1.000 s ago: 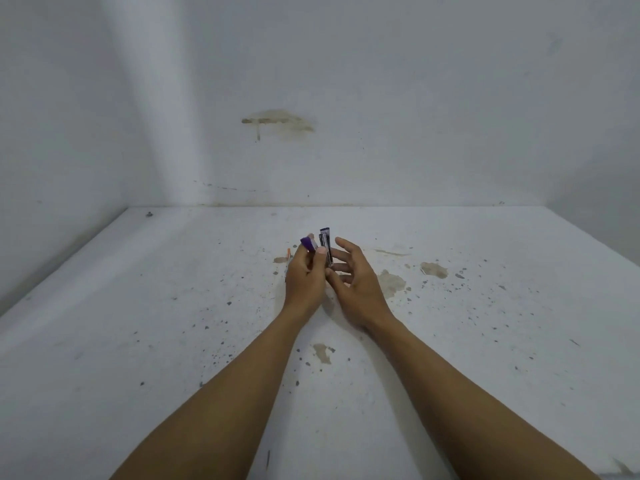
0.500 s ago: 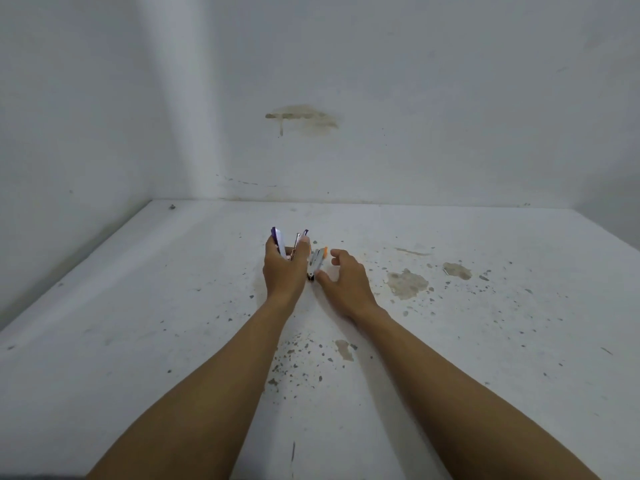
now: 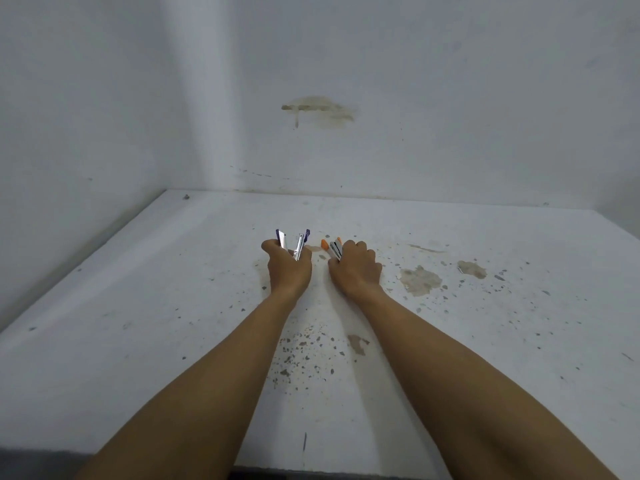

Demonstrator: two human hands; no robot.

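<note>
Two white walls (image 3: 415, 81) meet in the back left corner, and below them lies a white bench (image 3: 138, 306), scuffed and spotted. Both bare forearms come in over the front edge, the left forearm (image 3: 214, 375) and the right forearm (image 3: 450, 358) running almost side by side toward the middle of the bench.

The hands are apart, with a narrow strip of bench showing between them. The left hand (image 3: 289, 268) is up off the surface with its fingers curled round a purple stapler (image 3: 294, 242). The stapler is swung wide open, its two metal arms standing up out of the fist in a V with the purple tips on top. The right hand (image 3: 356, 268) sits low, knuckles up, fingers wrapped over a smaller orange-tipped stapler (image 3: 334, 249). That one points away toward the back edge, and only its orange nose and some silver metal poke out past the fingers. Whether it rests on the bench or hangs just above it, I can't tell.

On the back wall there's a brown stain (image 3: 318, 107) with a drip running down from it. On the bench, two tan patches (image 3: 419, 280) lie to the right of the right hand. A scatter of dark specks (image 3: 301, 355) sits between the forearms, and a thin blue mark (image 3: 304, 441) lies close to the front edge.
</note>
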